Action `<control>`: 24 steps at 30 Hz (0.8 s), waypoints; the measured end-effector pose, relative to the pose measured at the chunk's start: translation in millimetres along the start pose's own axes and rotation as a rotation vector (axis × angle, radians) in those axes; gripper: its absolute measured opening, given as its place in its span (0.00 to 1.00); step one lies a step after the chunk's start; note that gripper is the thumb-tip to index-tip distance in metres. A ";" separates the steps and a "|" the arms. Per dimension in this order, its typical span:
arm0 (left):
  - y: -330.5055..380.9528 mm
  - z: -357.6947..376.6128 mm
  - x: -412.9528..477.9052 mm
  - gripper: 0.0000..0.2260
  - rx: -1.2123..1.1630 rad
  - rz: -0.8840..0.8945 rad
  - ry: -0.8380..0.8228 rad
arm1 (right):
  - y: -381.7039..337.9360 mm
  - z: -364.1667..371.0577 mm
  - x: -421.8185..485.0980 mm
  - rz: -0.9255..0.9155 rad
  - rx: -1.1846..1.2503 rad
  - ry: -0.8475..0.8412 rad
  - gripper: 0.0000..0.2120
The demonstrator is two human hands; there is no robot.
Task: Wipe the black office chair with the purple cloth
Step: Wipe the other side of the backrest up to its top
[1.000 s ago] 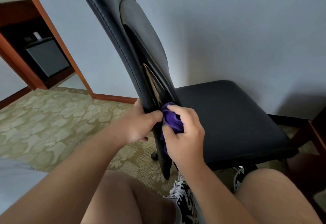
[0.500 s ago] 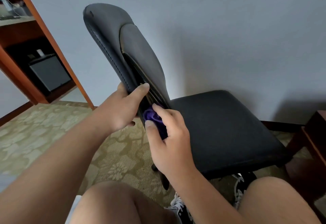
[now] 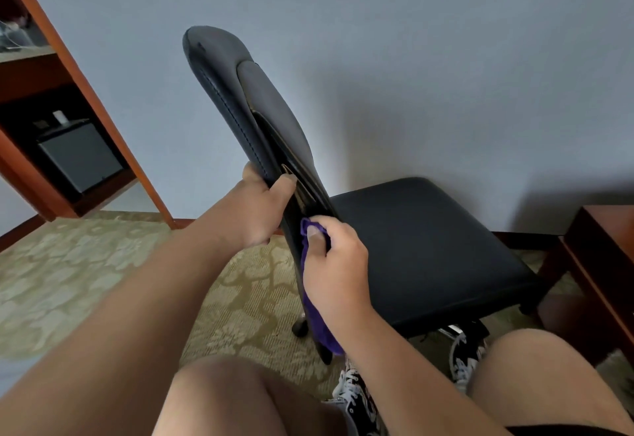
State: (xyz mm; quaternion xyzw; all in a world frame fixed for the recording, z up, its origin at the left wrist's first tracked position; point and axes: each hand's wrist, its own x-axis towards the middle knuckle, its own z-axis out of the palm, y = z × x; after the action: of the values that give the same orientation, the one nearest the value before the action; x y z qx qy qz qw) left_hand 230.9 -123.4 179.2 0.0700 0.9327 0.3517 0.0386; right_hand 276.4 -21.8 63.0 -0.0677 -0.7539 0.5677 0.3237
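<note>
One black office chair (image 3: 422,236) is standing on the patterned carpet (image 3: 85,271). Two hands are working on its backrest: the left hand (image 3: 260,209) is gripping the edge with its thumb curled over, and the right hand (image 3: 334,264) is pinching one purple cloth (image 3: 322,329) against the lower back (a tail is hanging down). Two sneakers (image 3: 358,401) are showing below.

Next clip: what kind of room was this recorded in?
Probably a hotel room: floral-patterned carpet, a wooden cabinet housing what looks like a minibar fridge, and a dark wooden side table beside the black office chair.
</note>
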 end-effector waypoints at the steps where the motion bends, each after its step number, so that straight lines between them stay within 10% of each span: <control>1: 0.7 0.9 -0.3 0.21 0.002 -0.004 0.001 | -5.6 0.9 4.0 -0.007 0.015 0.005 0.09; 24: 9.5 -2.6 -9.3 0.09 0.077 0.032 -0.055 | -18.7 -2.7 18.3 -0.207 -0.056 -0.025 0.10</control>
State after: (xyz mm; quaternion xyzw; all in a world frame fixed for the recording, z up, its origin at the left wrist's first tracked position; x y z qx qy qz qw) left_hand 240.7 -119.5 187.7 0.0960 0.9428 0.3142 0.0561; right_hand 268.6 -17.5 87.7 0.0086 -0.7764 0.5107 0.3691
